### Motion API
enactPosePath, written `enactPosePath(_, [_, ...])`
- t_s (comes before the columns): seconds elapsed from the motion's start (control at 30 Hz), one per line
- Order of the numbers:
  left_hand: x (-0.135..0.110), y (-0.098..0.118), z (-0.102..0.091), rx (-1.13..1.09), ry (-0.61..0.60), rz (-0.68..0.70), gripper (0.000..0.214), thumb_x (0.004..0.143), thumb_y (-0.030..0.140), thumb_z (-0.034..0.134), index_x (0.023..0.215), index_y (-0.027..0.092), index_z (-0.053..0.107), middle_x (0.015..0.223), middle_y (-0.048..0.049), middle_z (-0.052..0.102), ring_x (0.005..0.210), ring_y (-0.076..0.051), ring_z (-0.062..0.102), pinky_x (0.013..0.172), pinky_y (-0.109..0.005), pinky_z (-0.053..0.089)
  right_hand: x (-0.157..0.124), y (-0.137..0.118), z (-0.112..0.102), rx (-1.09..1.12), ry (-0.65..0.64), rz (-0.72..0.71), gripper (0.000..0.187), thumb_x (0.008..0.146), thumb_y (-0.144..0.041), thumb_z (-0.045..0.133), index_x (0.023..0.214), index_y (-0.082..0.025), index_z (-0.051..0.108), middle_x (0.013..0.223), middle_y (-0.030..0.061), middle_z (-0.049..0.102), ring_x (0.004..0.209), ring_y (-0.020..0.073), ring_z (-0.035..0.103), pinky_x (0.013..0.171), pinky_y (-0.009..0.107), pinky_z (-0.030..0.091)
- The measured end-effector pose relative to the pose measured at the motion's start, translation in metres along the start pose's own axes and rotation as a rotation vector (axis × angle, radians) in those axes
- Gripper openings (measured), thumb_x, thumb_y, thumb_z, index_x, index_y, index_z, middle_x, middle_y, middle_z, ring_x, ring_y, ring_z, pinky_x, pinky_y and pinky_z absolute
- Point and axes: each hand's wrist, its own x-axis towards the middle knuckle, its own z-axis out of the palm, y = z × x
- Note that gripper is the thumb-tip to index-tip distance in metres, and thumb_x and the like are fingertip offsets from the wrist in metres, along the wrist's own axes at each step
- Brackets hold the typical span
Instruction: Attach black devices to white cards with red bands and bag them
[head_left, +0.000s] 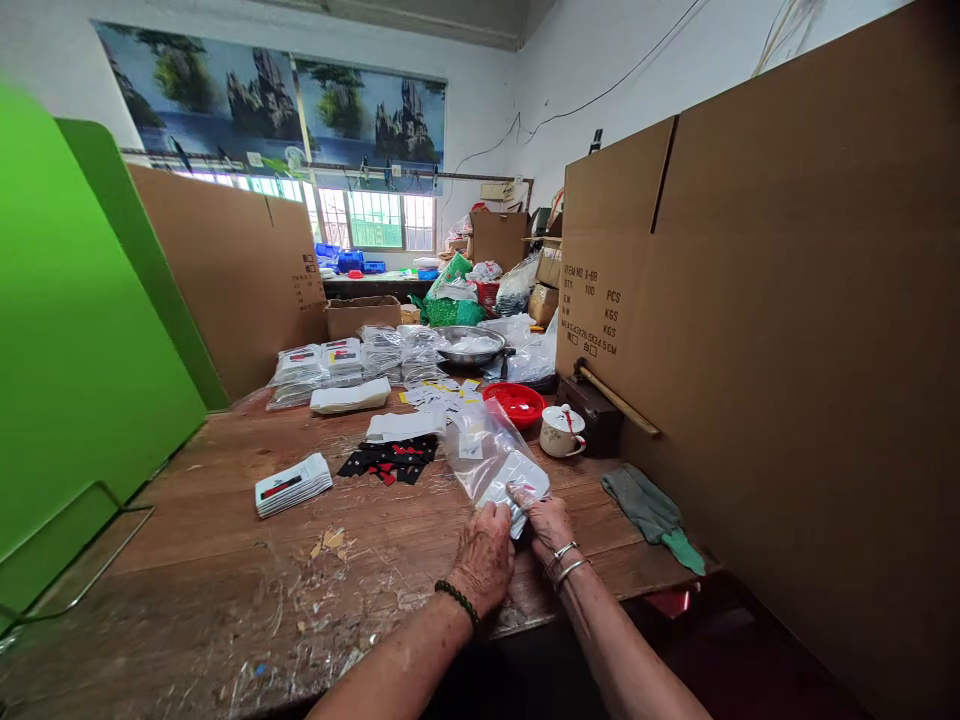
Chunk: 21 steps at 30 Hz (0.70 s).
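A clear plastic bag (465, 462) lies on the wooden table in front of me, its far end spread flat. White rounded pieces (525, 478) show at its near end. My left hand (481, 560) is closed on the near left of the bag, fingers bent. From the right, my right hand (551, 525) grips the bag's near end, with a finger lying over the white pieces. Left of the bag are black and red tags (390, 458) and a stack of blank white cards (405, 426). A stack of printed white cards (294, 487) sits farther left.
A red basket (516, 402), a lidded cup (562, 432) and a grey-green cloth (646, 505) are on the right. Bagged packs (326, 365) and a metal bowl (471, 345) stand at the back. Cardboard (750, 320) walls the right side, a green panel (90, 300) the left.
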Motion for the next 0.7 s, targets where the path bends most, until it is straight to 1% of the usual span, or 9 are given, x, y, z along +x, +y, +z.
enactPosePath(0.1, [-0.002,-0.001,0.009,-0.113,0.004,-0.005,0.024,0.069,0.001,0.047,0.082,0.02,0.052,0.085,-0.007,0.063,0.08,-0.02,0.058,0.072,-0.03,0.043,-0.003,0.006,0.002,0.114,0.005,0.062,0.042,0.037,-0.044,0.084,0.059,-0.015,0.064,0.058,0.0043,0.067,0.05,0.0171,0.057,0.047,0.029,0.046])
enactPosePath(0.17, [-0.001,-0.005,0.011,-0.128,0.02,-0.03,0.02,0.07,0.003,0.047,0.078,0.021,0.051,0.08,-0.0054,0.062,0.077,-0.019,0.057,0.069,-0.03,0.042,-0.005,0.007,0.002,0.092,0.02,0.057,0.042,0.038,-0.044,0.084,0.061,-0.014,0.066,0.058,0.0042,0.067,0.051,0.0173,0.058,0.047,0.028,0.046])
enactPosePath(0.27, [0.002,-0.015,0.011,-0.099,0.093,-0.11,0.019,0.075,0.006,0.046,0.082,0.022,0.052,0.088,-0.0054,0.062,0.082,-0.019,0.058,0.071,-0.029,0.042,-0.005,0.006,0.0,0.048,0.043,0.063,0.044,0.038,-0.04,0.086,0.067,-0.012,0.069,0.062,0.0058,0.07,0.053,0.0183,0.061,0.049,0.028,0.047])
enactPosePath(0.33, [0.004,-0.021,0.013,-0.082,0.126,-0.15,0.02,0.077,0.005,0.044,0.086,0.021,0.052,0.094,-0.0062,0.061,0.086,-0.019,0.059,0.074,-0.029,0.043,-0.003,0.005,-0.001,0.053,0.033,0.076,0.044,0.036,-0.038,0.086,0.067,-0.011,0.069,0.063,0.0064,0.07,0.053,0.0184,0.061,0.049,0.029,0.048])
enactPosePath(0.43, [0.006,-0.025,0.017,-0.076,0.127,-0.115,0.024,0.077,0.002,0.041,0.088,0.021,0.051,0.098,-0.0072,0.061,0.091,-0.02,0.058,0.079,-0.029,0.043,0.001,0.005,0.0,0.093,0.039,0.078,0.045,0.033,-0.036,0.086,0.066,-0.012,0.068,0.063,0.0051,0.07,0.052,0.017,0.059,0.05,0.029,0.049])
enactPosePath(0.57, [0.004,-0.02,0.021,-0.122,0.136,-0.055,0.029,0.07,-0.003,0.042,0.085,0.021,0.049,0.097,-0.008,0.062,0.092,-0.02,0.057,0.081,-0.03,0.043,0.003,0.004,0.008,0.13,0.067,0.071,0.046,0.035,-0.037,0.086,0.068,-0.015,0.064,0.064,0.0031,0.069,0.055,0.0169,0.061,0.052,0.028,0.05])
enactPosePath(0.63, [0.002,-0.013,0.022,-0.2,0.126,-0.026,0.026,0.068,-0.002,0.044,0.078,0.021,0.048,0.09,-0.0068,0.062,0.084,-0.019,0.057,0.075,-0.029,0.043,0.003,0.002,0.014,0.136,0.058,0.07,0.044,0.04,-0.04,0.085,0.069,-0.016,0.064,0.063,0.0034,0.069,0.057,0.0184,0.063,0.052,0.029,0.051])
enactPosePath(0.7, [0.001,-0.005,0.022,-0.276,0.103,-0.029,0.022,0.067,0.0,0.046,0.068,0.022,0.043,0.076,-0.0037,0.06,0.072,-0.017,0.055,0.066,-0.028,0.041,0.004,0.0,0.017,0.076,0.001,0.038,0.041,0.048,-0.043,0.083,0.071,-0.015,0.065,0.061,0.0036,0.068,0.059,0.0199,0.064,0.053,0.029,0.051])
